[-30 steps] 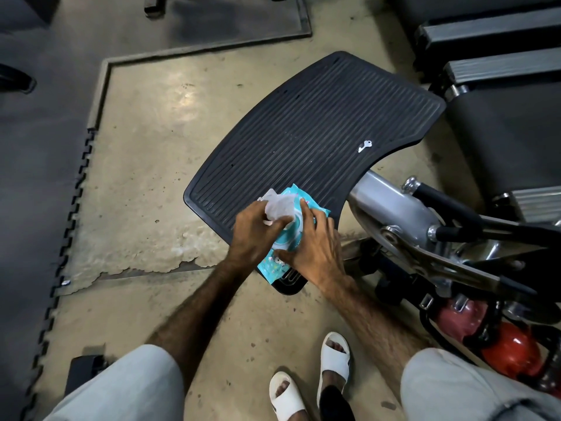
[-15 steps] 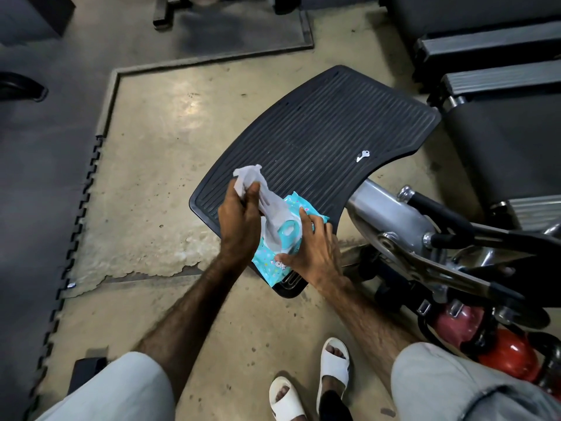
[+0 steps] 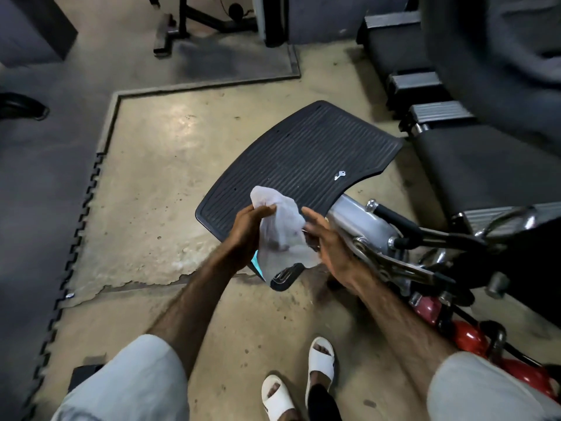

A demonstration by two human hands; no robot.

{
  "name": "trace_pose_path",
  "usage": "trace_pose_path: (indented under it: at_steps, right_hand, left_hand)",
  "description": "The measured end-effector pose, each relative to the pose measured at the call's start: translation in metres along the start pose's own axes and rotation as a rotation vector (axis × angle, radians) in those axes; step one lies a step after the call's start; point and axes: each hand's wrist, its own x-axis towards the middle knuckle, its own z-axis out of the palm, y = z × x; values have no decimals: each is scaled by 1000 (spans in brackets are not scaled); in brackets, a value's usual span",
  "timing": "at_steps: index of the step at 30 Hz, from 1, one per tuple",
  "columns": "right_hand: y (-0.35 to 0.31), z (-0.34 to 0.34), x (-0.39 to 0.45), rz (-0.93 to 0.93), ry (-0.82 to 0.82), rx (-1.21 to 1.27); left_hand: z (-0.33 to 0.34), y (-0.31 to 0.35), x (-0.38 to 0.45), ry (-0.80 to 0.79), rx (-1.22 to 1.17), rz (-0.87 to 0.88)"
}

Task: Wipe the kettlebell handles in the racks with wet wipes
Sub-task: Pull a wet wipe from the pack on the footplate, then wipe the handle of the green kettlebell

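Observation:
My left hand (image 3: 249,229) pinches the top of a white wet wipe (image 3: 283,229), which hangs unfolded in front of me. Just right of it is my right hand (image 3: 329,243), fingers spread loosely, fingertips at the wipe's right edge. The wipe hides most of the teal wipe pack (image 3: 254,260); only a sliver shows at the near corner of the black ribbed footplate (image 3: 303,156). Red kettlebells (image 3: 469,335) with dark handles sit low at the right, behind my right forearm and partly hidden by machine parts.
A small silver key (image 3: 340,175) lies on the footplate. A silver machine arm (image 3: 358,221) with black levers runs to the right. Black padded equipment (image 3: 461,165) fills the right side. Dark rubber floor tiles (image 3: 39,189) border the concrete on the left. My white sandals (image 3: 320,363) are below.
My left hand has pulled the wipe fully out of the pack and lifted it. My right hand has left the pack and risen beside the wipe. The view has tilted upward.

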Motion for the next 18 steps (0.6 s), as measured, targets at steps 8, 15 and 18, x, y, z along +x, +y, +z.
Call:
trace_pose_path:
  at_steps: [8,15,18]
  right_hand:
    - [-63,-21,-123,7,93,104]
    - [-100,-58,-245,-112,379,175]
    - [-103,-78,-304,-185,392,64]
  left_hand:
    - [46,50,-91,12,100,5]
    - [114,58,-186,96,373,293]
    - [153,64,-239,-117,444,430]
